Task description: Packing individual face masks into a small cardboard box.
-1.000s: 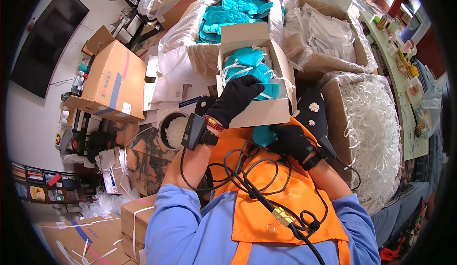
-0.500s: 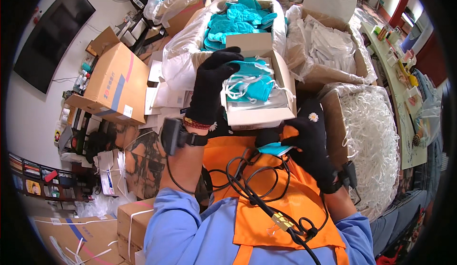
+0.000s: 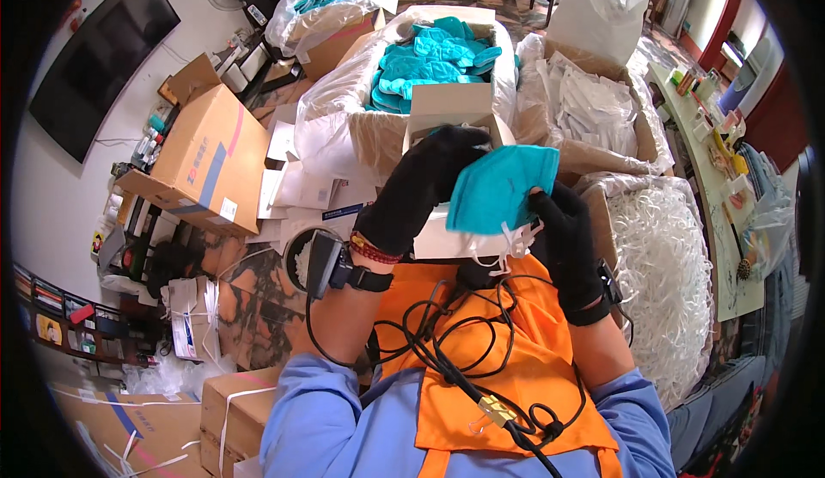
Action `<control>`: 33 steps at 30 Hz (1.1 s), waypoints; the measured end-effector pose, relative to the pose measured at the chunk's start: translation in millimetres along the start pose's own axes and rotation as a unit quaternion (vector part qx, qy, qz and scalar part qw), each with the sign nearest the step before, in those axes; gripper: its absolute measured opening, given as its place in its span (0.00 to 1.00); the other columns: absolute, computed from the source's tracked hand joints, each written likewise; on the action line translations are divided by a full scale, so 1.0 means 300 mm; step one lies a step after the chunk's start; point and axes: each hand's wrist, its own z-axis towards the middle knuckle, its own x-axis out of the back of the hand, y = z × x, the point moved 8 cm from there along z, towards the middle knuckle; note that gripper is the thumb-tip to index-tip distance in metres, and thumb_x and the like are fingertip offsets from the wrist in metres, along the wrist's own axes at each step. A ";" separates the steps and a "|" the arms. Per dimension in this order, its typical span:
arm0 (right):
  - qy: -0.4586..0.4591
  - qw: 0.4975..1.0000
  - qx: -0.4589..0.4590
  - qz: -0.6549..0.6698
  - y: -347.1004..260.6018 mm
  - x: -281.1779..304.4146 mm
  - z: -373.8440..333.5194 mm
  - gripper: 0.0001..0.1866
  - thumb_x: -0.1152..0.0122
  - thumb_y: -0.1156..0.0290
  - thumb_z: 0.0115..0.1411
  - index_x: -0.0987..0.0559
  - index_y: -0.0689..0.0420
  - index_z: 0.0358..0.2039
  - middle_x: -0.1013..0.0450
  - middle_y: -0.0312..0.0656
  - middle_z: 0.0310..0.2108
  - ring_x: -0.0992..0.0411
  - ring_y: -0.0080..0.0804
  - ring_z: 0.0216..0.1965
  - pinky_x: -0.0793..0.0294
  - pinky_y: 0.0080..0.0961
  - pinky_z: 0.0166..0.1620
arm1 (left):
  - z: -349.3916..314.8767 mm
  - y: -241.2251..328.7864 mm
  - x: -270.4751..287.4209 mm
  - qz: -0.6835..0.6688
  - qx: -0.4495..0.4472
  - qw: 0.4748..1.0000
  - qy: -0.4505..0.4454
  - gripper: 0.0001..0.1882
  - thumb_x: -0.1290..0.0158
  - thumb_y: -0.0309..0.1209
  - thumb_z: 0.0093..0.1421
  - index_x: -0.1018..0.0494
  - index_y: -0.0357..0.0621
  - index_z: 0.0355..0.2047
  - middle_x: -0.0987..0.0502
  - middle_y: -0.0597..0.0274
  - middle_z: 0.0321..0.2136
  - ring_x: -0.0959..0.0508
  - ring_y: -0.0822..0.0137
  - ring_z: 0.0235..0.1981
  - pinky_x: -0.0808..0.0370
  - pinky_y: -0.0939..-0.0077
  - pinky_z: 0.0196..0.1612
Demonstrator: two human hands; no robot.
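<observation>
A teal face mask (image 3: 503, 190) with white ear straps is held up in front of me, spread flat. My right hand (image 3: 567, 242), in a black glove with bare fingertips, pinches its right edge. Gloved in black too, my left hand (image 3: 412, 186) curls at the mask's upper left edge; the mask hides part of its fingers. Behind both hands stands a small open cardboard box (image 3: 451, 100) with its back flap raised. My left hand and the mask cover most of its inside. The white ear straps (image 3: 494, 259) dangle below the mask.
A plastic-lined carton (image 3: 335, 126) of teal masks stands beyond the small box. To the right are a carton of white packets (image 3: 593, 104) and one of white straps (image 3: 662, 280). A large carton (image 3: 206, 152) stands left. Black cables (image 3: 455, 358) lie over my orange apron.
My right hand has risen from my lap with the mask. My left hand has moved right, to the mask's edge. The masks seen in the small box are now covered from view.
</observation>
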 end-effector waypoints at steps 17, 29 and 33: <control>0.061 0.985 -0.022 0.162 0.023 -0.075 -0.009 0.13 0.43 0.63 0.62 0.23 0.59 0.40 0.26 0.34 0.31 0.30 0.18 0.32 0.32 0.18 0.35 | -0.052 -0.169 -0.031 0.319 -0.113 0.931 0.137 0.13 0.40 0.30 0.55 0.25 0.38 0.39 0.22 0.61 0.31 0.24 0.70 0.32 0.27 0.75 0.36; -0.044 0.997 -0.068 0.001 0.078 -0.091 0.031 0.16 0.40 0.55 0.60 0.21 0.54 0.25 0.35 0.25 0.15 0.39 0.12 0.17 0.43 0.16 0.20 | -0.066 -0.172 -0.006 0.061 0.058 0.972 0.217 0.14 0.44 0.36 0.60 0.27 0.40 0.41 0.25 0.66 0.33 0.27 0.77 0.31 0.29 0.81 0.35; -0.027 0.993 0.007 -0.115 0.065 -0.082 0.019 0.18 0.44 0.52 0.61 0.18 0.54 0.26 0.33 0.26 0.15 0.38 0.12 0.17 0.42 0.17 0.21 | -0.053 -0.240 -0.031 0.136 0.059 0.977 0.154 0.08 0.45 0.33 0.59 0.26 0.42 0.35 0.25 0.69 0.25 0.27 0.78 0.22 0.32 0.83 0.24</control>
